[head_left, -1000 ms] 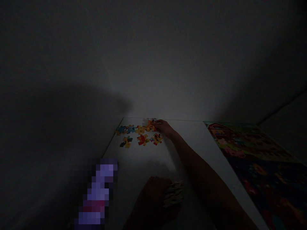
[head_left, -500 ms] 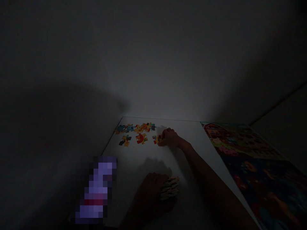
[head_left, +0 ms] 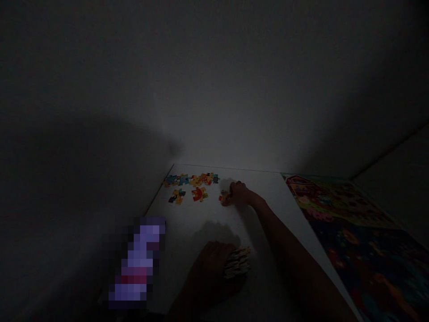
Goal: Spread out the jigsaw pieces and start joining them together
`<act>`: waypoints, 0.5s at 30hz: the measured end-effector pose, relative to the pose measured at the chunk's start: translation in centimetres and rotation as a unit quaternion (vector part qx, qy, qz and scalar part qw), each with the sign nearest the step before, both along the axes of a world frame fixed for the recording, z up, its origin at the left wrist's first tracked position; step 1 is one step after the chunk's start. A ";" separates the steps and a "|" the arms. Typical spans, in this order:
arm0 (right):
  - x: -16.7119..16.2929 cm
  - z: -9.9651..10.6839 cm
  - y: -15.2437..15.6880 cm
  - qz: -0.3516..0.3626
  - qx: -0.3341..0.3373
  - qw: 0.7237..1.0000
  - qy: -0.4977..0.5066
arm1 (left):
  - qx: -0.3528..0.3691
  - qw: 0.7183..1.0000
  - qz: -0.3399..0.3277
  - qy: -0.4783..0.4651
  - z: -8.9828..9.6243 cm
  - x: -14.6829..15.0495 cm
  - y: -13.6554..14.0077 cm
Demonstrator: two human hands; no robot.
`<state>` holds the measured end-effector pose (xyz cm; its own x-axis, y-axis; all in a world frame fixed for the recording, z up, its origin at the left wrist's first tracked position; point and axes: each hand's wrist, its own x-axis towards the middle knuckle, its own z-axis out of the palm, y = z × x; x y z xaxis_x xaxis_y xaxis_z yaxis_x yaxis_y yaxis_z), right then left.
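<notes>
Jigsaw piece [head_left: 224,197]; red and yellow

The scene is seen through one camera worn on the head, faced forward and down. The surface [head_left: 177,237] is viewed lengthwise, its far edge set about halfway up the picture, and the upper half is filled by the wall [head_left: 214,89]. The left hand [head_left: 212,261] is caught close by, low in view; the right hand [head_left: 239,193] is shown farther off, near the centre.
</notes>
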<state>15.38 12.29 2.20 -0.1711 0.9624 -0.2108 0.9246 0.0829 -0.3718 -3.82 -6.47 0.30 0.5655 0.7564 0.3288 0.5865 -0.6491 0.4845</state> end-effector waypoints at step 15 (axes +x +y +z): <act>-6.8 -2.9 2.0 -0.070 -0.050 0.818 0.569 | -0.009 1.000 0.005 -0.013 -0.2 -0.1 0.1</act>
